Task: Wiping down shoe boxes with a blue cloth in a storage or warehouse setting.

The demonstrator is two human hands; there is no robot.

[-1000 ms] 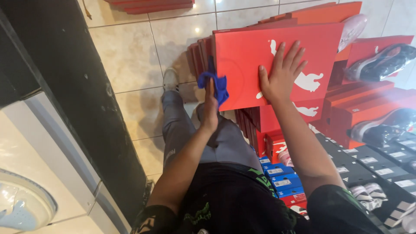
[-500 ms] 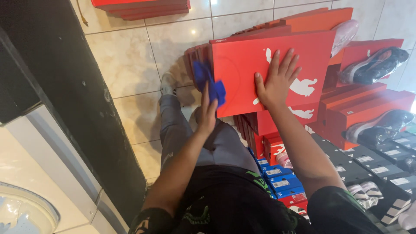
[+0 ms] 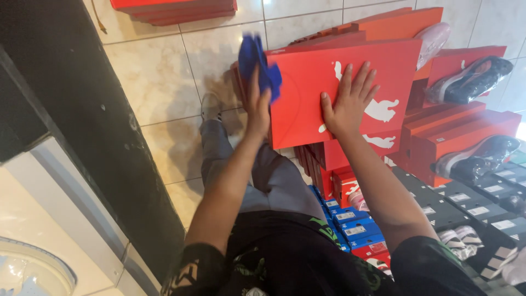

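A red shoe box lid (image 3: 307,93) with a white animal mark lies on top of a stack of red boxes in the head view. My right hand (image 3: 350,104) rests flat on it, fingers spread. My left hand (image 3: 257,107) grips a blue cloth (image 3: 257,63) and presses it against the lid's left edge, near its top corner. My grey trouser leg and a white shoe (image 3: 211,104) show below the hands.
More red shoe boxes (image 3: 455,137) with dark shoes (image 3: 471,77) on top stand at the right. Black boxes (image 3: 466,203) and blue boxes (image 3: 350,225) lie lower right. A dark counter front (image 3: 82,109) runs along the left over a beige tiled floor (image 3: 159,77).
My left hand has slid the blue cloth up along the lid's left edge. My right hand has stayed flat on the lid, and the view has shifted slightly.
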